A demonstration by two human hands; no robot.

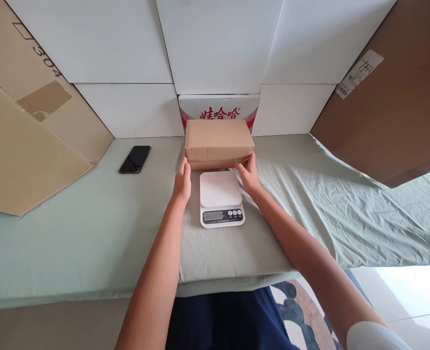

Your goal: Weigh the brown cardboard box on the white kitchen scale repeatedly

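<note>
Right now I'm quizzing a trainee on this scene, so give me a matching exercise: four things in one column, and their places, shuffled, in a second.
Things:
1. cardboard box
2. kitchen scale
3. phone
4. left hand

Places:
A. lying flat on the green sheet, far to the left
B. between the two hands, display toward the person
C. at the box's left end
D. behind the scale, in front of the red-printed carton

Pairs: 1-D, 2-B, 3-A, 4-C. The right hand is at the box's right end.
</note>
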